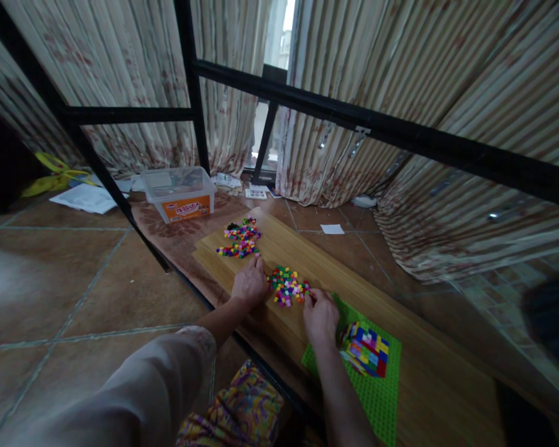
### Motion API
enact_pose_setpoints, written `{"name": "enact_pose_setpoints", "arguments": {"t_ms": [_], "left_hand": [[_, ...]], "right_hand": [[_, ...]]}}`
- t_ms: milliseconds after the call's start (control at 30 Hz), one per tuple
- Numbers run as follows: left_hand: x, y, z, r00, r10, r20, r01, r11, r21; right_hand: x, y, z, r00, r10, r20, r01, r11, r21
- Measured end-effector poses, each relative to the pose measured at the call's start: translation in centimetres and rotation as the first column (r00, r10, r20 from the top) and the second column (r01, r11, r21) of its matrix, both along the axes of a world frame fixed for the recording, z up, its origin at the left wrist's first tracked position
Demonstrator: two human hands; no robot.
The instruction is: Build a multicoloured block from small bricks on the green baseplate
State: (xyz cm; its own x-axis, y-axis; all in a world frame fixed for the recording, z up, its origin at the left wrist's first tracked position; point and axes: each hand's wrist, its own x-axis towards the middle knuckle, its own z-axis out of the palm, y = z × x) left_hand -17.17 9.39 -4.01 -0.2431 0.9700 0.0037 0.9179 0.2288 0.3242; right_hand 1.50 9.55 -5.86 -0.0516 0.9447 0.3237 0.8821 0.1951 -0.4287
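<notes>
Small building bricks of many colours lie in a loose pile (286, 284) on a wooden board. At the left edge of this pile is my left hand (250, 285), its fingers curled together. My right hand (320, 315) is at the opposite edge, thumb and fingers pinched by the outermost bricks. Whatever either hand holds is too small or hidden to make out. Beside my right wrist, a green studded baseplate (386, 397) carries a block built of coloured bricks (366, 349). My right forearm covers part of the baseplate.
More loose bricks (238, 248) lie at the board's far left end. Behind them stands a clear plastic tub (179, 192) with an orange label. Black metal bars (307, 93) cross above the wooden board (428, 366). Pleated curtains (354, 143) hang behind.
</notes>
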Motion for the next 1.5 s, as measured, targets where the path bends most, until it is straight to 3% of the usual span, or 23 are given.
{"name": "enact_pose_setpoints", "arguments": {"t_ms": [467,767,1000,1367,1500], "left_hand": [[-0.3,0.5,-1.0,0.998,-0.009,-0.061,0.011,0.999,0.043],[-0.4,0.6,-1.2,0.998,0.005,-0.057,-0.002,0.998,0.06],[-0.2,0.3,-0.9,0.999,0.006,-0.045,-0.003,0.997,0.075],[-0.3,0.4,-1.2,0.998,-0.009,-0.055,0.013,0.998,0.069],[-0.3,0.5,-1.2,0.999,-0.003,-0.048,0.006,0.999,0.048]], "right_hand": [[-1.0,0.0,1.0,0.987,-0.053,0.151,0.067,0.993,-0.094],[-1.1,-1.4,1.5,0.995,-0.045,0.084,0.053,0.994,-0.098],[-0.1,-3.3,0.4,1.0,-0.017,0.001,0.017,0.999,-0.048],[0.5,-3.8,0.4,0.999,0.052,-0.015,-0.053,0.99,-0.132],[0.7,-3.5,0.5,0.998,-0.002,-0.068,-0.008,0.989,-0.146]]}}
